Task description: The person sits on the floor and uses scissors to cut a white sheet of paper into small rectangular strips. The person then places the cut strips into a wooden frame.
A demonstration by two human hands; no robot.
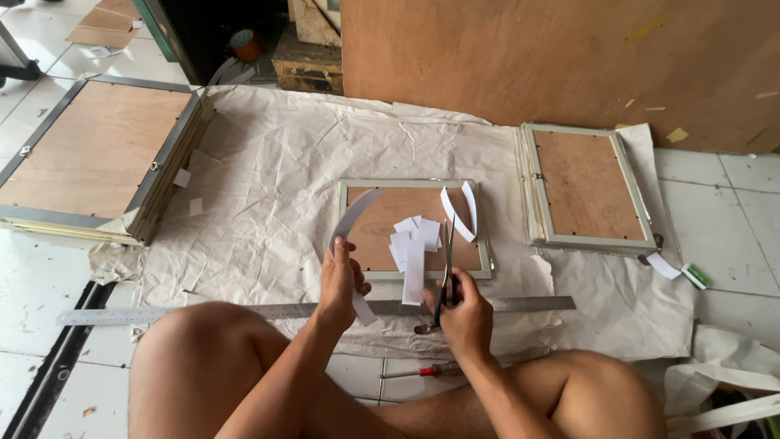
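The left hand (341, 280) pinches a long curved paper strip (348, 223), which arcs up over the near-left corner of the frame (414, 276) and hangs below the palm. The right hand (465, 313) is closed around the handles of the scissors (446, 268); the blades point away from the person, over the frame's near edge. Cut paper pieces (416, 236) lie heaped on the frame's brown backing, and a folded strip (459, 213) rests at its far-right corner. A steel ruler (162, 314) lies on the crumpled sheet (276, 162) just nearer than the frame, under both hands. A red-handled screwdriver (418, 371) lies nearer still. A frame stack (97, 154) sits well left, and a second stack (587, 187) sits to the right.
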